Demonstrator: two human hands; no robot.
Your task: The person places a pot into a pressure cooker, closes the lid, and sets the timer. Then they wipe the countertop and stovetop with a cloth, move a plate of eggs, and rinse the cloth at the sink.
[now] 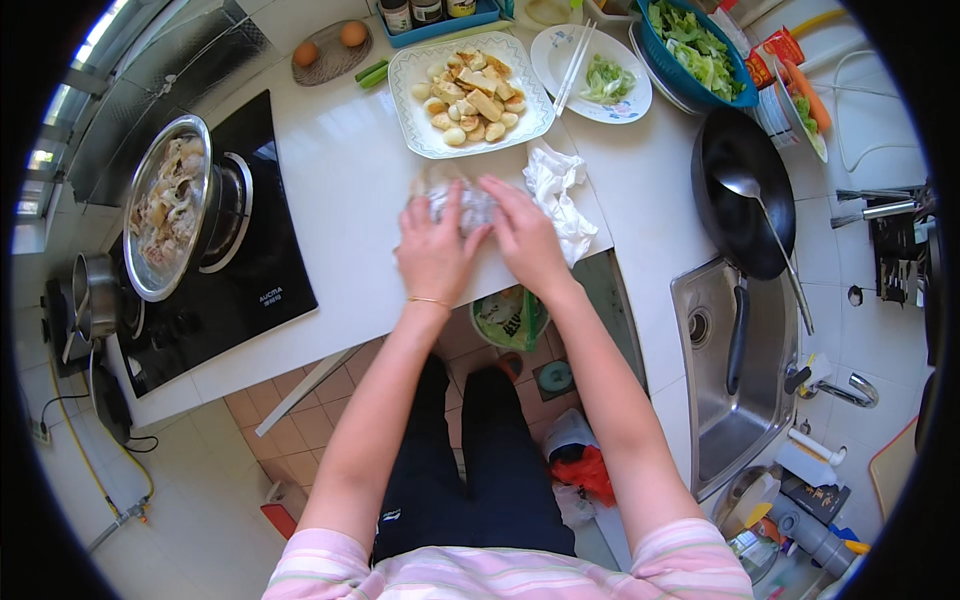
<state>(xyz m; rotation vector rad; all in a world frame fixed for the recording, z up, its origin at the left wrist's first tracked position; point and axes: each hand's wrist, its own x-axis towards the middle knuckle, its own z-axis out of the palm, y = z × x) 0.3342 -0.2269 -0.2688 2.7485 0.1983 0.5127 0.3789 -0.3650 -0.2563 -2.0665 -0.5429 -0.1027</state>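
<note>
My left hand (436,251) and my right hand (529,238) lie close together on a crumpled, whitish, partly see-through piece of plastic (466,206). Motion blurs the plastic and the fingertips, so its exact shape cannot be made out. The fingers of both hands curve over it from either side, near the front edge of the white counter (330,172). Right of my right hand lies crumpled white tissue (561,201). Just beyond the hands stands a square white dish (411,66) heaped with fried tofu pieces (480,94) and small pale eggs.
A steel bowl of meat (166,210) sits over the black gas hob (277,247). Chopsticks (577,64) rest on a plate (559,45) with chopped greens. Right are a blue basket of leaves (697,49), a wok (709,187) with a ladle (772,214), and the sink (739,442).
</note>
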